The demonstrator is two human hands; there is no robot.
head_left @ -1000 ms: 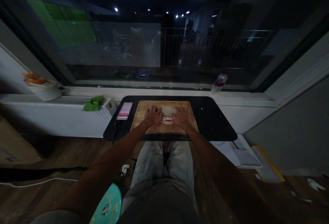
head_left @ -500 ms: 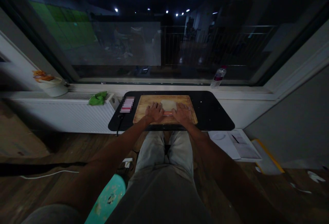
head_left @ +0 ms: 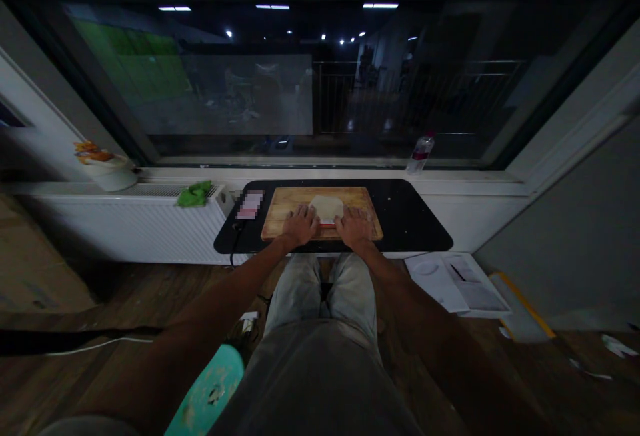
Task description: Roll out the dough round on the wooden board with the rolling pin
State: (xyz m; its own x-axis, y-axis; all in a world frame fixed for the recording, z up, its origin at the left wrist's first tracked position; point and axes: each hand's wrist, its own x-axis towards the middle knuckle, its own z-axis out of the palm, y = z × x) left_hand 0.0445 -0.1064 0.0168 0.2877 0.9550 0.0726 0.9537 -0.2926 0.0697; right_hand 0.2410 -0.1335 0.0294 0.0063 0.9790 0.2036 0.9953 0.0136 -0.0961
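Note:
A pale flat sheet of dough (head_left: 326, 207) lies on a wooden board (head_left: 280, 206) on a black table (head_left: 410, 216). My left hand (head_left: 300, 224) and my right hand (head_left: 353, 226) lie palm down, fingers stretched flat, on a rolling pin (head_left: 327, 224) at the near edge of the dough. Only a short red and white stretch of the pin shows between the hands. Both forearms reach forward over my lap.
A blurred pink item (head_left: 250, 204) lies left of the board. A plastic bottle (head_left: 419, 154) stands on the sill by the dark window. A green cloth (head_left: 195, 194) and a white bowl (head_left: 107, 173) sit on the radiator. Papers (head_left: 450, 276) lie on the floor; a teal stool (head_left: 207, 396) is at my left.
Both hands have drawn the rolling pin back toward me, from the middle of the board to its near part. More of the dough shows beyond the fingers. The view has shifted slightly.

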